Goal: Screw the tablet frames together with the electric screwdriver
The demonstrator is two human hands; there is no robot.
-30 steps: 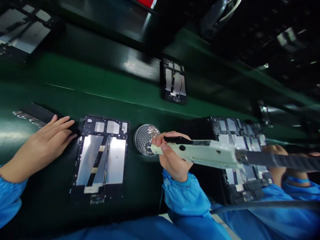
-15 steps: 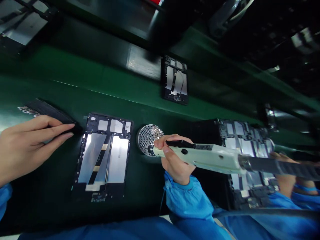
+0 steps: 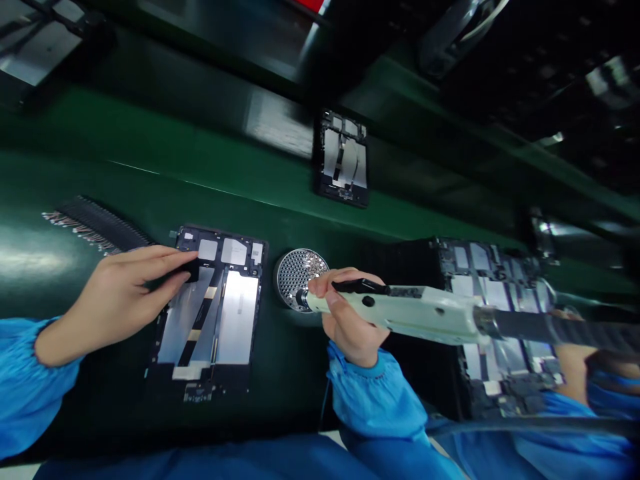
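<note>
My left hand (image 3: 127, 290) pinches a small black part (image 3: 193, 268) over the upper left of an open tablet chassis (image 3: 237, 320); the fingers partly hide this part. The chassis lies flat, with silver panels and a dark ribbon cable (image 3: 197, 327) slanting across it. Wrapped around a pale green electric screwdriver (image 3: 425, 313), my right hand (image 3: 353, 313) keeps the tool nearly level, its bit pointing left. The bit end is at a round metal screw dish (image 3: 295, 270) with a dotted plate and loose screws; whether a screw is on the bit I cannot tell.
A row of black parts with wire ends (image 3: 95, 223) lies at left. Another tablet chassis (image 3: 345, 160) sits on the green and black line behind. At right stand stacked chassis (image 3: 487, 287), with a co-worker's hand (image 3: 573, 363) beside them. The screwdriver's thick cord (image 3: 565, 331) runs right.
My left hand has moved right from the row of black parts to the chassis, carrying a small black part. My right hand and the screwdriver have stayed at the dish. The rear chassis has shifted slightly left.
</note>
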